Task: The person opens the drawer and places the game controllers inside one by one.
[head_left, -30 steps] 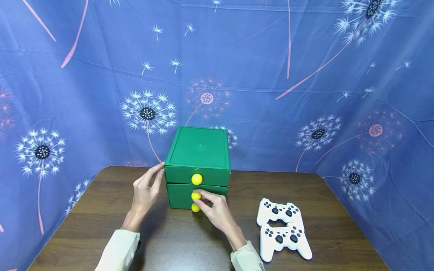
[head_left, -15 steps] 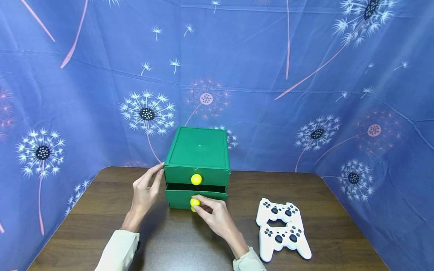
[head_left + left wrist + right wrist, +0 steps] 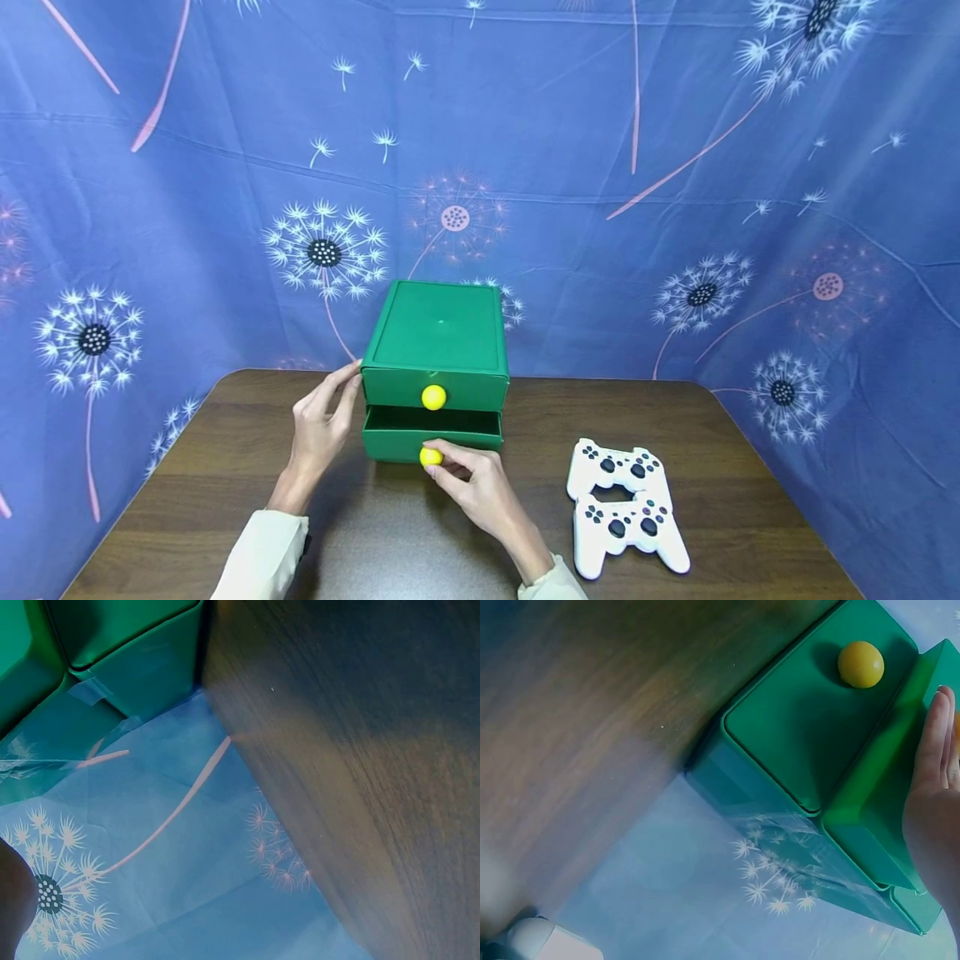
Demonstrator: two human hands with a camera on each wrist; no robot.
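A green drawer cabinet (image 3: 442, 325) with round yellow knobs stands on the table. Its middle drawer (image 3: 397, 442) is pulled partway out, showing a dark gap above its front. My right hand (image 3: 480, 483) pinches that drawer's yellow knob (image 3: 431, 457) between thumb and fingers. In the right wrist view, the bottom drawer's knob (image 3: 861, 664) is bare; in the head view it is hidden. The top drawer's knob (image 3: 433, 397) is untouched, its drawer flush. My left hand (image 3: 318, 425) touches the cabinet's left side near the top front corner, fingers fairly straight.
Two white game controllers (image 3: 630, 508) lie to the right of the cabinet on the brown wooden table (image 3: 375, 533). A blue cloth (image 3: 555, 250) with dandelion prints hangs behind the table and at both sides.
The middle drawer has slid out toward me, with my right hand pulling its knob. Its knob now covers the bottom one in the head view. My left hand has stayed on the cabinet's side.
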